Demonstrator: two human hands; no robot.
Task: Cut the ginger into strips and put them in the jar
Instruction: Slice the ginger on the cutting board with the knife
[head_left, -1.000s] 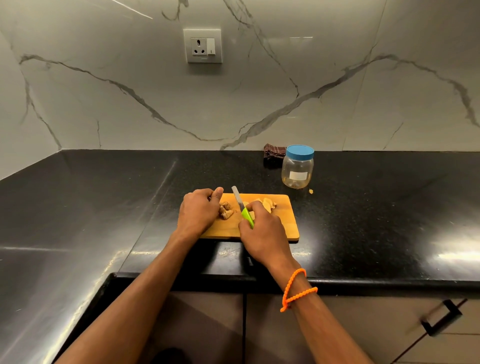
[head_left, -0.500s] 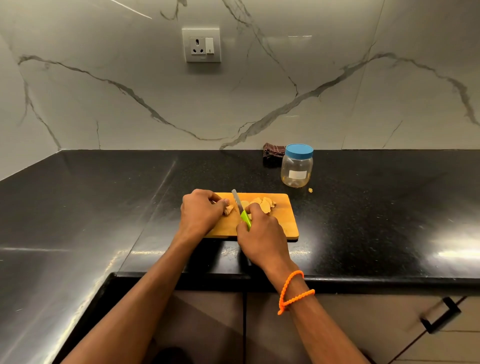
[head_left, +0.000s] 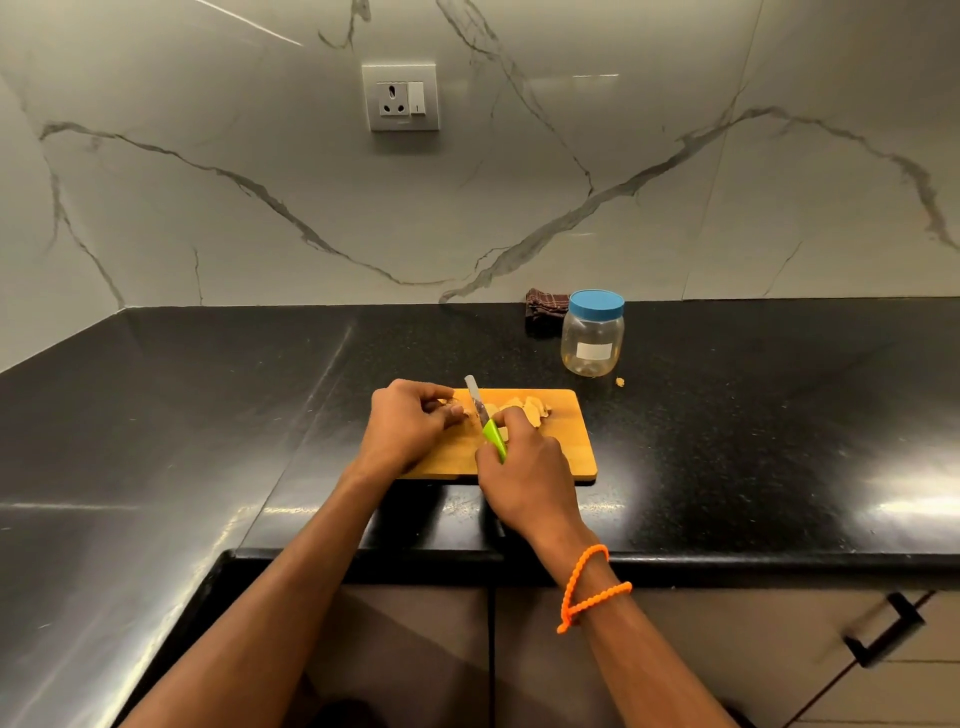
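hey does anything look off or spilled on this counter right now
One thing: a small ginger scrap lies loose on the black counter, right of the jar and off the cutting board. The jar's blue lid is still on.

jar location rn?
Head view: the jar stands lid-on at the counter's back, right of centre, just beyond the cutting board's far right corner, a dark cloth at its left.
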